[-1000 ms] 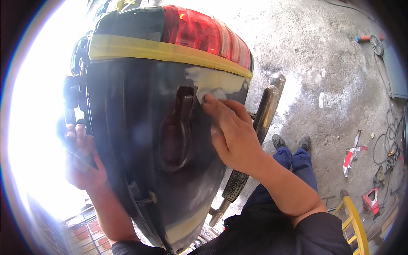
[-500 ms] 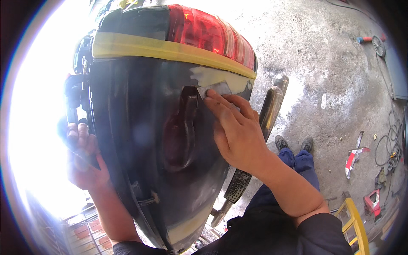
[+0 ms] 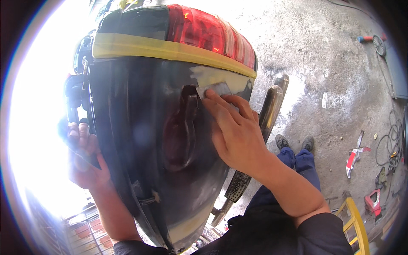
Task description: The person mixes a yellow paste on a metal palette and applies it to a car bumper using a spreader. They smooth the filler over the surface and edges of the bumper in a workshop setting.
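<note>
Right grip holding sheet against panel; I'm judging sheet light, thin, bendy, favouring lower edge. Left grip looking washed-out, can't tell state.

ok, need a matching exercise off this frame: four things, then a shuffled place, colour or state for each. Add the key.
1. tail light
2. tape
3. right hand
4. shoes

A. on the grey floor
B. touching a grey sheet
C. red, near the top of the picture
D. yellow, running below the tail light

Pairs: 1-C, 2-D, 3-B, 4-A
</note>
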The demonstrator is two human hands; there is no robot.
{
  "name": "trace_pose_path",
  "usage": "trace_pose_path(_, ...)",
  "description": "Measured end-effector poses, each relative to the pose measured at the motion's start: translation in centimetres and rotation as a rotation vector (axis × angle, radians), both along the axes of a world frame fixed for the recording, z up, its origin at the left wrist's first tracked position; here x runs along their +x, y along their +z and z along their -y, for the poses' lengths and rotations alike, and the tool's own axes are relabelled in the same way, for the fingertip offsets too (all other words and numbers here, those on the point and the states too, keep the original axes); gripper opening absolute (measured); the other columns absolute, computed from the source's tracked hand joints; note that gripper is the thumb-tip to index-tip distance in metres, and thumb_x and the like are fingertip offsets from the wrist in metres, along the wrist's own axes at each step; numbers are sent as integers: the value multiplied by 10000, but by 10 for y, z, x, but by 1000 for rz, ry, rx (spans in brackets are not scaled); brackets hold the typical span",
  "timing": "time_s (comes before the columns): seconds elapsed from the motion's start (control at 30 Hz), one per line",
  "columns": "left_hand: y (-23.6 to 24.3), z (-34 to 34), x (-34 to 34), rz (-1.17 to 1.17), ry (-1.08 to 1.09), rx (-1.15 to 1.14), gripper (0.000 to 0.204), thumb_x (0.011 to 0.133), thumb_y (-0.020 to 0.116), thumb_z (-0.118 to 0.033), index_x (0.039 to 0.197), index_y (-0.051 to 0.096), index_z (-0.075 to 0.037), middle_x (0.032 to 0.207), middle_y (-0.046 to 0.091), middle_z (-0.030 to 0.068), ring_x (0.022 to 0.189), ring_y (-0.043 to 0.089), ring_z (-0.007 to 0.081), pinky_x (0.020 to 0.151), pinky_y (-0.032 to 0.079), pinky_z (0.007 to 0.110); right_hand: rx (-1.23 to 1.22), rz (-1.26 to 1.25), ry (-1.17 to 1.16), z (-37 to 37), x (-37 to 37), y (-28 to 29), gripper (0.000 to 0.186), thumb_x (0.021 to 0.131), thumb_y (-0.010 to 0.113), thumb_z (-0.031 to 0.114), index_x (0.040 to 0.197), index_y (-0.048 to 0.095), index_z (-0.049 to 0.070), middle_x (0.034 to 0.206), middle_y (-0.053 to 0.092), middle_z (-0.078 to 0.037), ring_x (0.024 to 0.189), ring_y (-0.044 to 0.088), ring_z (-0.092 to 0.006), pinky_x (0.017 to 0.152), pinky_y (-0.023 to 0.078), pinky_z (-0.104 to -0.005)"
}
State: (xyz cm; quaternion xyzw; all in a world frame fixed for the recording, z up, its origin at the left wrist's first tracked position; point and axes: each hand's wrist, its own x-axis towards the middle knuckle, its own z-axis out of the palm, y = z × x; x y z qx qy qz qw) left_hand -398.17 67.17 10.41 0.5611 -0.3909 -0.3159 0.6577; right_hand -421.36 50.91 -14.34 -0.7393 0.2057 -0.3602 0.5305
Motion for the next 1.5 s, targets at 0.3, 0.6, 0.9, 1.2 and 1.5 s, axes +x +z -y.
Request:
trace_pose_path(0.3, 4, -6, 4, -17, 184, -11, 623, 960, 434, 41, 1535, 198, 86, 1108, 455, 154, 958, 493, 214, 733, 488, 251, 146, 97, -52, 11, 5, 11, 541, 830, 590, -47, 1366, 520, -16, 1366, 602, -175, 1212, 548, -393, 1034, 458, -441)
trace_pose_path(0.6, 1, 5, -7, 20, 151, 6, 600, 951, 456, 50, 1508, 238, 95, 1095, 469, 143, 879, 469, 182, 695, 466, 236, 87, 66, 37, 9, -4, 11, 551, 826, 564, -55, 1372, 512, -12, 1350, 610, -183, 1201, 552, -410, 1028, 456, -461)
trace_pose_path(0.9, -4, 15, -20, 219, 123, 34, 565, 1012, 396, -14, 1529, 206, 113, 1111, 464, 140, 918, 485, 178, 718, 460, 247, 104, 103, -95, 15, 16, 32, 533, 806, 564, -69, 1335, 538, -21, 1339, 620, -184, 1181, 564, -412, 1015, 464, -463)
trace_pose_path(1.2, -4, 8, -13, 175, 90, 19, 591, 1017, 371, -18, 1550, 154, 115, 1142, 443, 151, 956, 490, 190, 755, 471, 260, 51, 31, -28, 9, 5, 26, 555, 804, 649, 52, 1346, 528, 39, 1419, 577, -108, 1215, 531, -346, 843, 470, -513)
trace_pose_path(1.5, -8, 23, -27, 226, 147, 15, 573, 998, 415, -21, 1519, 219, 114, 1080, 454, 130, 874, 456, 165, 665, 428, 245, 56, 19, -140, 10, 19, 49, 480, 806, 607, -28, 1283, 572, 10, 1325, 639, -151, 1145, 580, -407, 959, 479, -460)
